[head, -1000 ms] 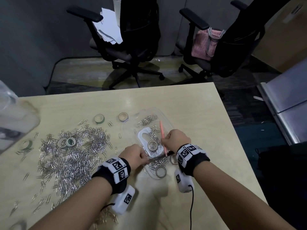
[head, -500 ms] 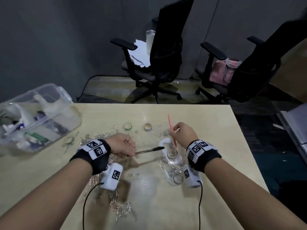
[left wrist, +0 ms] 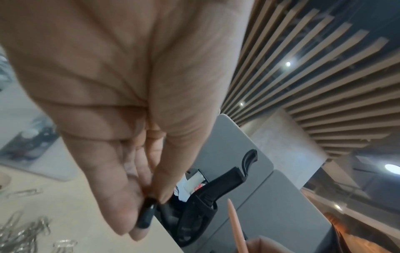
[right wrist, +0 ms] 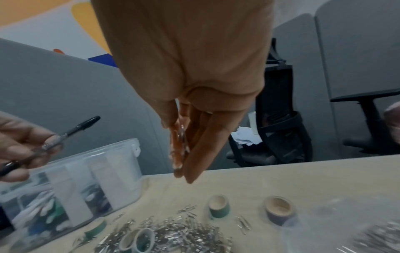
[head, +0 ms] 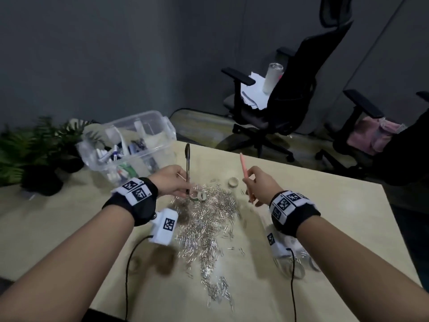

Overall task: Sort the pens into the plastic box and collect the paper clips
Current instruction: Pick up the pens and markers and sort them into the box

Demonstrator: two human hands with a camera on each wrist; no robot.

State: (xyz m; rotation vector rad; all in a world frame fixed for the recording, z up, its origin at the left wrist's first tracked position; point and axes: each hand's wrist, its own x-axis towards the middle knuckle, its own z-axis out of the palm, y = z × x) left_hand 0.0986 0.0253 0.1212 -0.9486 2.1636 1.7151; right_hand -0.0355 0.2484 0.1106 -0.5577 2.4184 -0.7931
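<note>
My left hand point(head: 173, 182) pinches a black pen point(head: 187, 166) upright; its cap end shows between the fingers in the left wrist view, black pen point(left wrist: 147, 216). My right hand point(head: 257, 184) pinches a pink pen point(head: 245, 173) that points up and away; in the right wrist view the pink pen point(right wrist: 178, 149) lies along my fingers. A clear plastic box point(head: 130, 145) with pens and other stationery stands at the table's far left, beyond my left hand. A large heap of silver paper clips point(head: 209, 219) covers the table between my arms.
Small tape rolls point(head: 199, 196) lie on the heap and another tape roll point(head: 233, 182) sits beside it. A clear lid point(head: 294, 263) holding clips and rings lies under my right wrist. Office chairs point(head: 278, 105) and potted plants point(head: 34, 147) stand past the table edges.
Both hands have lifted off the lid and moved left and up with their pens. The black pen has swung from lying sideways to upright. The view turned toward the plastic box.
</note>
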